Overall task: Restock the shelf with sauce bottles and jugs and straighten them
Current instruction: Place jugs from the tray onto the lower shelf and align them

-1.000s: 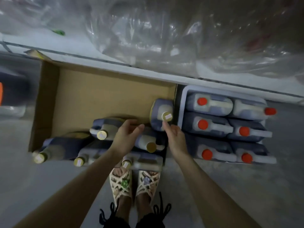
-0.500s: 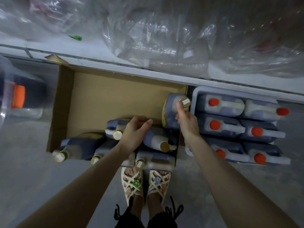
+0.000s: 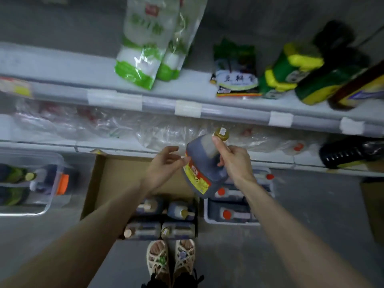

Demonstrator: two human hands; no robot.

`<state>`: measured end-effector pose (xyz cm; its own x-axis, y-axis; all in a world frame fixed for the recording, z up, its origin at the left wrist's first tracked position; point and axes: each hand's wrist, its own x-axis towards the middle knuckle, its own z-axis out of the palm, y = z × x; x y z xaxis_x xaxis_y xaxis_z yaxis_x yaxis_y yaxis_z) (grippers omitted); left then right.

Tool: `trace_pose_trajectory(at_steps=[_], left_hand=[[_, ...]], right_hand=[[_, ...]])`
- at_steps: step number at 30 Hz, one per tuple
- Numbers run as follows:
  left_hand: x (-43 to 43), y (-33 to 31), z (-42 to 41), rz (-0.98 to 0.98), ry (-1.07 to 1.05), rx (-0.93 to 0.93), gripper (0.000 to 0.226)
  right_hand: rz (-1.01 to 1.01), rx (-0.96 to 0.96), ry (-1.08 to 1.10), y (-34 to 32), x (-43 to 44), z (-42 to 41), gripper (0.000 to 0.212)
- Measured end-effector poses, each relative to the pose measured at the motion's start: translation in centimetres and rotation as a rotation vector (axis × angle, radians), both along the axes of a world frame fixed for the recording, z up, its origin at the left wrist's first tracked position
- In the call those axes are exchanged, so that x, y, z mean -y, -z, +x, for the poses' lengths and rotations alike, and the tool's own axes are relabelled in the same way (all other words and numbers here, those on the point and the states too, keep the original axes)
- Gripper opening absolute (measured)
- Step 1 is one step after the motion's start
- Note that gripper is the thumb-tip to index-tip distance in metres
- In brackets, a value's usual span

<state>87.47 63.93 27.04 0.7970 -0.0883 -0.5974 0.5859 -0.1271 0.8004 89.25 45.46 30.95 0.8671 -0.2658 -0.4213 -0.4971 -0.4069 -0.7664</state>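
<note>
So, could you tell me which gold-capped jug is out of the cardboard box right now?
The tilted jug gripped by the right hand; the other jugs lie in the cardboard box.

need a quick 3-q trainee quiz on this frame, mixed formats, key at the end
1. True or false: the left hand is wrapped round the cap of the dark jug held over the cardboard box.
2. Which hand grips the dark jug? A) left B) right C) neither
3. Fill in: the jugs in the grey tray have ___ caps.
Key: 1 false, it is open, beside the jug. 2 B, the right hand. 3 red.
</note>
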Motion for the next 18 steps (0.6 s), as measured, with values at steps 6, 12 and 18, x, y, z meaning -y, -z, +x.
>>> trace_pose_trajectory(at_steps=[6, 12, 18], left_hand=[[0.0, -16.7, 3.3, -0.133, 0.265, 0.205, 0.097], [0.4, -33.1, 6.9, -0.149, 0.36, 0.441, 0.111], [1.2, -43.6, 9.2, -0.099, 0.245, 0.595, 0.094]], right_hand=[[-0.011, 0.206, -0.099, -19.9, 0.3, 1.8, 0.061], [0.053, 0.452, -0.166, -37.6, 1.2, 3.7, 0.056], [0.165, 0.577, -0.243, -48.1, 1.6, 6.9, 0.04]])
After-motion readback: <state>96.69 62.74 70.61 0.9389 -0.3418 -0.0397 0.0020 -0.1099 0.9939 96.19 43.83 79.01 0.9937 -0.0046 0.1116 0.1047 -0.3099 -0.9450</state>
